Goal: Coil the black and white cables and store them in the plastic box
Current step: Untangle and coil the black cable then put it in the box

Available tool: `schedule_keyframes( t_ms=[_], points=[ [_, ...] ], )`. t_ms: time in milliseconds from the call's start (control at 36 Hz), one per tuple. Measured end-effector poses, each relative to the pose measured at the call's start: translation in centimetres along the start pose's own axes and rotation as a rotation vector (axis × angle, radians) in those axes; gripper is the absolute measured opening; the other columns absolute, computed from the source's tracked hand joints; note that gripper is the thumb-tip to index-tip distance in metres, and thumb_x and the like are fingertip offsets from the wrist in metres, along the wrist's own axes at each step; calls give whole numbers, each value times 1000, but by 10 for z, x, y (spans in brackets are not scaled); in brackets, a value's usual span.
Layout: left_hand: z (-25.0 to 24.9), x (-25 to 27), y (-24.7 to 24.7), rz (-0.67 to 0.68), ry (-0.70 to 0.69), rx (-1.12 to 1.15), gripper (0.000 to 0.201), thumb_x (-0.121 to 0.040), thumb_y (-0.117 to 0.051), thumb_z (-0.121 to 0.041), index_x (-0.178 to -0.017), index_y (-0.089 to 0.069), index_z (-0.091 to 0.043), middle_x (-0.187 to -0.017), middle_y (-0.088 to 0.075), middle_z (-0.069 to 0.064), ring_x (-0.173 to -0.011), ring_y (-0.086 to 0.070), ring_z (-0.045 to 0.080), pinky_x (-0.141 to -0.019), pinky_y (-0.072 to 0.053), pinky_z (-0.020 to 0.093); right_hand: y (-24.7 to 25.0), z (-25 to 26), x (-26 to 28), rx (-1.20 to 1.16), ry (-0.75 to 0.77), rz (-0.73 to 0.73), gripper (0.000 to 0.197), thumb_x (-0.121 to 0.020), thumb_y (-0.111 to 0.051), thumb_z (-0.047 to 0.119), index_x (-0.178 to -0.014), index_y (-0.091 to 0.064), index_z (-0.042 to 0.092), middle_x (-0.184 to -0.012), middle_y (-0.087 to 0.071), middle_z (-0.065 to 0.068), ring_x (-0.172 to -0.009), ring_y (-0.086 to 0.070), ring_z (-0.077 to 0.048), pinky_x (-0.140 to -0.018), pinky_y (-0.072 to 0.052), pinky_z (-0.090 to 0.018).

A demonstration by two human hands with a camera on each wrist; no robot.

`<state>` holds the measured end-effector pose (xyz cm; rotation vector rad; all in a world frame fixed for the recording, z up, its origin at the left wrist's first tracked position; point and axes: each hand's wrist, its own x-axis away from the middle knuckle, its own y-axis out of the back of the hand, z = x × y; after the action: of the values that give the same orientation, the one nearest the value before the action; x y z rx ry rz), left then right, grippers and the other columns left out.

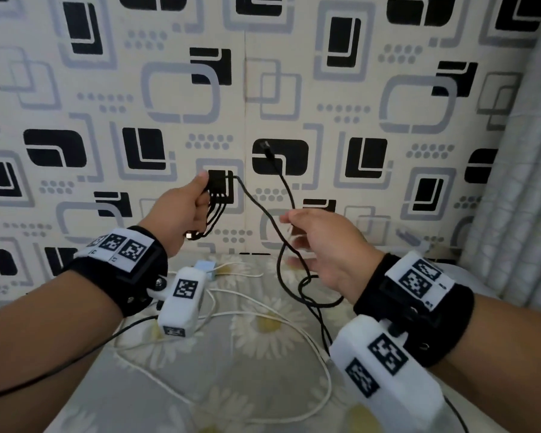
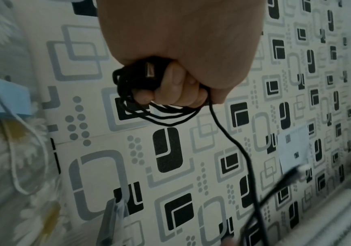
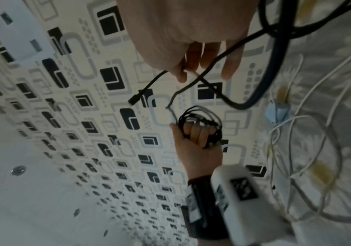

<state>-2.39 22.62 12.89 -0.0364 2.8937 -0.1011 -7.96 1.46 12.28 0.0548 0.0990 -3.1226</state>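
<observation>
My left hand (image 1: 197,201) is raised in front of the patterned wall and grips several coiled turns of the black cable (image 1: 216,210). The left wrist view shows the fingers (image 2: 176,86) curled through the coil (image 2: 159,114), with a USB plug (image 2: 150,69) against the palm. From the coil the cable runs right to my right hand (image 1: 289,218), which pinches it between thumb and forefinger. Its free plug end (image 1: 266,148) sticks up above that hand, and a slack loop (image 1: 306,285) hangs below. The white cable (image 1: 294,326) lies in loose loops on the flowered sheet.
A small light-blue object (image 1: 205,267) sits on the sheet (image 1: 263,385) near the wall, with the white cable at it. A pale curtain (image 1: 519,182) hangs at the right. A clear plastic piece (image 2: 115,216) shows low against the wall in the left wrist view.
</observation>
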Motion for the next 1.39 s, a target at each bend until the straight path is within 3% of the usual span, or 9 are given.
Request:
schedule_keyframes(
  t_ms=[111, 222, 417, 556, 722, 889, 1056, 1194, 1389],
  points=[
    [-7, 4, 5, 16, -73, 92, 47, -100, -42, -45, -61, -29, -23, -55, -20, -8, -43, -15, 7, -42, -12, 20, 11, -15, -5, 278, -229, 201, 20, -97, -51, 15, -93, -68, 6, -71, -54, -3, -50, -49, -11, -46, -43, -23],
    [-10, 5, 0, 14, -84, -17, 49, -99, -43, -48, -58, -32, -24, -57, -20, -6, -45, -15, 10, -41, -16, 20, 8, -24, -7, 439, -214, 300, 29, -102, -45, 24, -105, -67, 4, -69, -60, -6, -35, -36, -8, -41, -31, -20],
    [-7, -2, 14, -103, -7, -11, 47, -96, -47, -52, -62, -36, -22, -54, -24, -9, -43, -18, 9, -40, -18, 19, 8, -16, -5, 614, 85, 328, 40, -95, -47, 52, -99, -61, 15, -86, -60, 1, -53, -46, -9, -65, -43, -22],
    [-4, -2, 19, -88, -2, -9, 48, -97, -45, -52, -61, -34, -22, -54, -21, -8, -45, -15, 10, -41, -15, 20, 15, -19, -15, 679, 253, 276, 13, -90, -65, 22, -101, -64, 16, -86, -59, 2, -66, -52, -7, -60, -47, -16],
    [-7, -2, 21, -128, 16, 71, 50, -96, -47, -53, -58, -36, -22, -51, -22, -9, -42, -16, 9, -52, -16, 24, 32, -28, -24, 907, 179, 266, 13, -83, -71, 8, -92, -66, 16, -91, -63, 3, -84, -59, -15, -77, -49, -27],
    [-4, -3, 27, -166, 24, 35, 51, -96, -47, -54, -56, -36, -22, -49, -23, -10, -41, -17, 9, -45, -17, 22, 52, -35, -22, 809, 206, 276, 11, -90, -66, 22, -94, -72, 13, -75, -61, -1, -62, -50, -7, -57, -42, -16],
    [3, -5, 29, -214, 90, 27, 51, -95, -46, -55, -59, -37, -21, -44, -26, -10, -37, -20, 10, -45, -26, 23, 74, -33, -18, 644, 249, 292, 23, -97, -55, 27, -92, -72, 13, -62, -40, -1, -57, -33, -12, -53, -31, -19],
    [8, -8, 25, -213, 166, 86, 51, -98, -42, -52, -58, -33, -21, -42, -23, -9, -34, -18, 11, -49, -27, 27, 92, -28, -20, 648, 198, 238, 28, -99, -51, 25, -84, -67, 8, -59, -43, 2, -55, -37, -11, -50, -35, -16],
    [7, -10, 21, -231, 207, 140, 52, -98, -41, -53, -56, -33, -22, -41, -23, -9, -33, -17, 11, -45, -28, 27, 111, -38, -18, 954, 151, 213, 32, -97, -53, 35, -75, -70, 21, -79, -64, 5, -72, -54, -15, -71, -41, -23]
  ],
)
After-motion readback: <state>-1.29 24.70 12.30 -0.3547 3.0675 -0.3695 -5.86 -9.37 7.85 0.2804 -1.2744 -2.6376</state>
